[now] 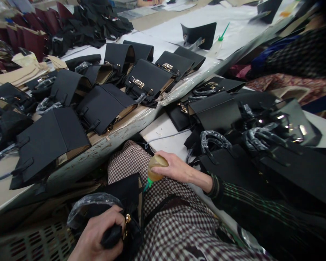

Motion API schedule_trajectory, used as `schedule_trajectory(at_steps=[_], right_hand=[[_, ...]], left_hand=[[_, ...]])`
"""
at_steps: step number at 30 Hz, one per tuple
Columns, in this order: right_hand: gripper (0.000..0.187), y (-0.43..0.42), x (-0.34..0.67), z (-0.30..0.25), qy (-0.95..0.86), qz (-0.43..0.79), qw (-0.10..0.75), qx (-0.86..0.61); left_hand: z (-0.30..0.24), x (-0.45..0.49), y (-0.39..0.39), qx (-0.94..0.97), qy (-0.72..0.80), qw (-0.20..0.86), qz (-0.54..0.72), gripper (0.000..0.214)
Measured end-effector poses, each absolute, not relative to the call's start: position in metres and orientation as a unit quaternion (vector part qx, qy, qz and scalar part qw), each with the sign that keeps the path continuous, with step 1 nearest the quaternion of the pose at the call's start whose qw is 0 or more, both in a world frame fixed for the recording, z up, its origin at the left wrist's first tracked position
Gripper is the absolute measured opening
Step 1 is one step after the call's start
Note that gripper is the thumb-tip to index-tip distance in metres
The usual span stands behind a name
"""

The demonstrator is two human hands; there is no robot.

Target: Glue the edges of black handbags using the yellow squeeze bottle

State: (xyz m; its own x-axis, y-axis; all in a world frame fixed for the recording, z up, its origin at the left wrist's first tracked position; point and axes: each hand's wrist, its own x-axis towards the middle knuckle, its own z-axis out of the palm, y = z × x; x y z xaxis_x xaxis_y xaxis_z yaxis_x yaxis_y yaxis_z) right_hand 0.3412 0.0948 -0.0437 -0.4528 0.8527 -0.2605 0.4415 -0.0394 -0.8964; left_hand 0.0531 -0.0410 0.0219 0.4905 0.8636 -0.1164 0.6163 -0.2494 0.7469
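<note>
My right hand (176, 167) has its fingers clenched around a small amber squeeze bottle with a green nozzle (154, 171), tipped down, nozzle pointing at the top edge of the black leather handbag (130, 203) on my lap. My left hand (100, 235) is near, bottom left, fingers grasping the handbag by its black strap next to the gold clasp (127, 219). The bag's plastic-wrapped handle (89, 204) sits just left of my hand. The bag rests on my checked trousers (179, 232). Far left: a long counter (116, 139) with rows of black flap handbags (103, 105) with gold locks. Right: a white counter (165, 134) piled with more black bags (220, 112). Far side: a clear bottle with green tip (219, 41) lying on the counter.
</note>
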Motion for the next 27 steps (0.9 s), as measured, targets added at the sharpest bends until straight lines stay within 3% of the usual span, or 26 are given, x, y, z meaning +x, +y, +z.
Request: schedule_trajectory(at_steps=[8, 12, 17, 27], right_hand=[[0.03, 0.097, 0.356, -0.039, -0.566, 0.628, 0.165, -0.508], [0.032, 0.095, 0.356, -0.041, -0.539, 0.635, 0.199, -0.516], [0.034, 0.09, 0.349, -0.046, -0.543, 0.628, 0.179, -0.528], [0.036, 0.081, 0.359, -0.036, -0.497, 0.723, 0.181, -0.444]], left_hand=[[0.022, 0.053, -0.041, 0.783, 0.462, 0.381, 0.17, 0.02], [0.02, 0.056, -0.039, 0.778, 0.466, 0.38, 0.18, 0.022], [0.02, 0.058, -0.038, 0.777, 0.467, 0.381, 0.181, 0.023], [0.02, 0.058, -0.039, 0.766, 0.49, 0.384, 0.164, 0.022]])
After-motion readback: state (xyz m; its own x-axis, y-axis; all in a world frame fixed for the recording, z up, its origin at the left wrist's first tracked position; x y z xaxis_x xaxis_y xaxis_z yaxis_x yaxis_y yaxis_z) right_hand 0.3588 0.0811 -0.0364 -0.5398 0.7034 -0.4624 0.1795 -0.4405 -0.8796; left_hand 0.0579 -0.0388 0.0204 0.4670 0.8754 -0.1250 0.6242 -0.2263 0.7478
